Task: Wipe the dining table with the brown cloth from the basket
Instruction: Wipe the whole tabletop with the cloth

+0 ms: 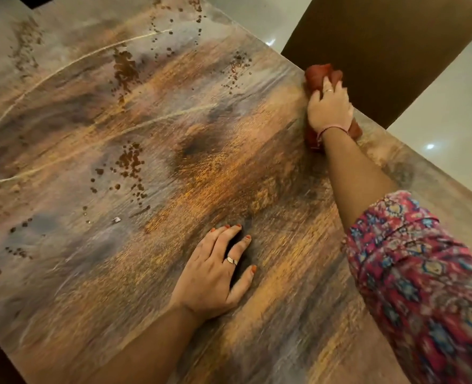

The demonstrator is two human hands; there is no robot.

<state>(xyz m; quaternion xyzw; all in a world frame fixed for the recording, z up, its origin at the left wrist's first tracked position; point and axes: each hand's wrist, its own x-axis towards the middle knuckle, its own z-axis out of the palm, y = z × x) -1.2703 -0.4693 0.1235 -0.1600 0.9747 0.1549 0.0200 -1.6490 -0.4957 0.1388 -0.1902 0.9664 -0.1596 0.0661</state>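
Note:
The dining table (146,134) has a glossy top patterned in brown, orange and grey, and fills most of the view. A bunched reddish-brown cloth (319,74) lies at the table's far right edge. My right hand (329,106) presses down on the cloth, fingers spread over it, and hides its middle. The cloth's other end shows below my wrist. My left hand (215,275) rests flat on the table near me, fingers spread and holding nothing.
A brown chair back (381,51) stands right behind the table edge where the cloth is. Pale glossy floor (451,112) lies beyond the table on the right. A small bright speck (116,219) sits on the table left of my left hand.

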